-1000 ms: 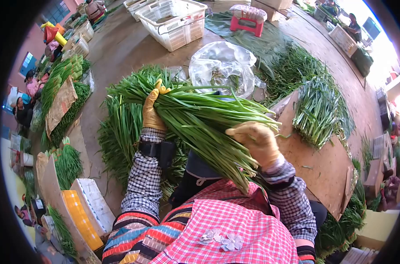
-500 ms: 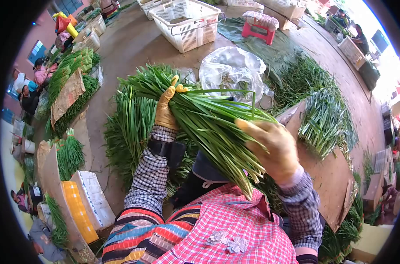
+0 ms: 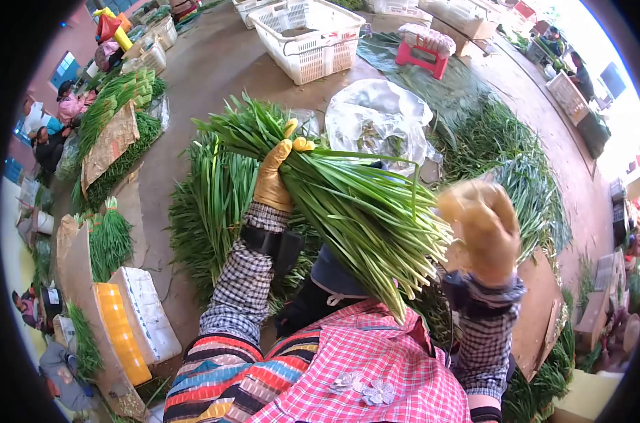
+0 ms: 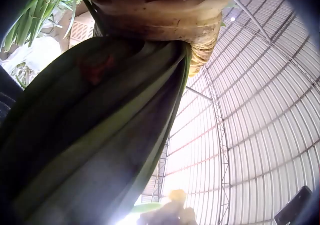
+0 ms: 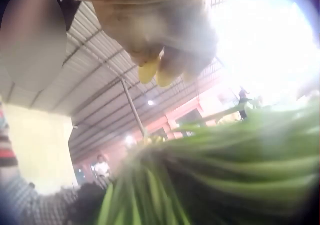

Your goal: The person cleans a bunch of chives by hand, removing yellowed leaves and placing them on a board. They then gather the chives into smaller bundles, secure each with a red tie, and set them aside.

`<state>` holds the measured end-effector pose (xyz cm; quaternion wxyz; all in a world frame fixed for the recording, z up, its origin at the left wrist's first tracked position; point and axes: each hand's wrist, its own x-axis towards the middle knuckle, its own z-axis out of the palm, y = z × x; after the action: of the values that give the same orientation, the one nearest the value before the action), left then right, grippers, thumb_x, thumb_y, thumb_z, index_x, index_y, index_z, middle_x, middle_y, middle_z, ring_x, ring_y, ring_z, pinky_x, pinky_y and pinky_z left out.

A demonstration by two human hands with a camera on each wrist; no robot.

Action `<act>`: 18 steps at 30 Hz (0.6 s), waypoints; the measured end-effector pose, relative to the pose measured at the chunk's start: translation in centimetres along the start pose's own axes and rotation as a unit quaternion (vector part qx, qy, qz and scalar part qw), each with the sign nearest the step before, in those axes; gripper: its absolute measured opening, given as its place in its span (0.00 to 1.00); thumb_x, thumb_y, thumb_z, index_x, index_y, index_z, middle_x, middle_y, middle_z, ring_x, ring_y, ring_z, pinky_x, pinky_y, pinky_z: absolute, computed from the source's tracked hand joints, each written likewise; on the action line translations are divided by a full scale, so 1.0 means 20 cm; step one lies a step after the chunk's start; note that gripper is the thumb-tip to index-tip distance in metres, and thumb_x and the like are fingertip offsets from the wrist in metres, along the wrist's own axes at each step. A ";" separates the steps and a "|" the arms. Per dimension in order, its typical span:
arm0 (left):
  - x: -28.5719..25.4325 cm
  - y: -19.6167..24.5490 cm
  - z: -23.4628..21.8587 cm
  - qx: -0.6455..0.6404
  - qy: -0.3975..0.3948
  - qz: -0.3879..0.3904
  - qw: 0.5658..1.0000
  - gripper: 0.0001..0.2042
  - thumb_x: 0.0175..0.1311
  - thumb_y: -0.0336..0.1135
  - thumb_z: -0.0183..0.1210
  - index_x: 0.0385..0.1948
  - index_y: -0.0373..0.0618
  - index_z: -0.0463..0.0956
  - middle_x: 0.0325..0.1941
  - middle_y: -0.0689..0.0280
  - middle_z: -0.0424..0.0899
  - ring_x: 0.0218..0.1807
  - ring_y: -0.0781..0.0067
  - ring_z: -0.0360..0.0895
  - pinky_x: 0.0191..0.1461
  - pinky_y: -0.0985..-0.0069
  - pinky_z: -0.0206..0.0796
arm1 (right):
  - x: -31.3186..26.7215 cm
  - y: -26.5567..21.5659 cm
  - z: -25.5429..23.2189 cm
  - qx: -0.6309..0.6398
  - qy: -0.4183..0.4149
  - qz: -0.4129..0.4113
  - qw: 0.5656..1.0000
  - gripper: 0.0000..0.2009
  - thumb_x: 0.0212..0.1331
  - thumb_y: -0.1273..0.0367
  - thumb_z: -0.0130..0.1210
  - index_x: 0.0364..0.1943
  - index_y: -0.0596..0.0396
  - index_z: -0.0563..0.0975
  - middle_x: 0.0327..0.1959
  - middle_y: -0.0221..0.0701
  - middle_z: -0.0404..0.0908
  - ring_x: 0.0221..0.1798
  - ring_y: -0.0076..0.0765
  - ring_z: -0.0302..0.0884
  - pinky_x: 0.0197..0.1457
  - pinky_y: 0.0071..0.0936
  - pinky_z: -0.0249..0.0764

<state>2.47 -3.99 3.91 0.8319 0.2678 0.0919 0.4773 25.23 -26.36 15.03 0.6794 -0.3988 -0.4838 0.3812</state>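
A thick bunch of garlic chives [image 3: 355,211], long flat green leaves with pale stem ends, lies slantwise before the person's chest. My left hand [image 3: 274,176], in a yellowed glove, grips it near the leafy end, thumb up over the leaves. In the left wrist view the leaves [image 4: 100,135] spread broadly below the glove. My gloved right hand [image 3: 483,229], blurred, is lifted to the right of the pale stem ends, apart from them. The right wrist view shows its fingers [image 5: 165,75] loosely bent above the greens [image 5: 225,170], with nothing visible in them.
More chives [image 3: 211,211] are heaped behind the left forearm, others [image 3: 524,183] on the right beside a brown board [image 3: 535,310]. A clear plastic bag [image 3: 376,120], white crate [image 3: 313,49] and red stool [image 3: 422,60] stand ahead. Boxes [image 3: 147,310] are at left.
My right hand has moved from the stem ends outward to the right, away from the bunch. The left hand keeps its grip; the whole view has shifted somewhat.
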 end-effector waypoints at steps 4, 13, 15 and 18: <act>0.00 -0.02 0.02 -0.018 -0.034 0.021 0.999 0.30 0.62 0.36 0.61 0.65 0.41 0.60 0.36 0.70 0.78 0.44 0.72 0.75 0.60 0.67 0.67 | -0.12 -0.01 -0.16 -0.297 0.008 0.055 0.953 0.09 0.61 0.67 0.57 0.33 0.60 0.80 0.32 0.38 0.83 0.37 0.36 0.81 0.41 0.32 0.77; 0.02 -0.04 -0.07 -0.066 -0.090 0.021 0.994 0.29 0.61 0.36 0.61 0.64 0.43 0.61 0.38 0.68 0.80 0.44 0.69 0.75 0.63 0.63 0.63 | -0.28 0.20 0.27 -0.578 -0.270 -0.020 0.770 0.30 0.51 0.65 0.61 0.58 0.62 0.66 0.52 0.46 0.75 0.53 0.51 0.73 0.59 0.41 0.69; 0.01 -0.04 -0.11 -0.060 -0.076 0.040 0.994 0.29 0.62 0.36 0.60 0.65 0.43 0.60 0.38 0.69 0.79 0.44 0.69 0.75 0.64 0.63 0.61 | -0.26 0.22 0.19 -0.489 -0.277 0.019 0.827 0.28 0.52 0.65 0.60 0.57 0.61 0.67 0.51 0.44 0.76 0.51 0.51 0.75 0.57 0.42 0.71; 0.01 -0.04 -0.08 -0.055 -0.088 0.051 0.993 0.30 0.63 0.35 0.59 0.66 0.42 0.58 0.37 0.71 0.79 0.43 0.72 0.75 0.66 0.63 0.60 | -0.23 0.27 0.10 -0.379 -0.251 0.017 0.890 0.21 0.56 0.69 0.58 0.55 0.56 0.73 0.47 0.39 0.80 0.45 0.44 0.79 0.50 0.36 0.75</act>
<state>2.46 -3.63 2.06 0.8246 0.2669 -0.0215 0.4983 21.59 -28.00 8.88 0.3258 -0.5252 -0.7392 0.2677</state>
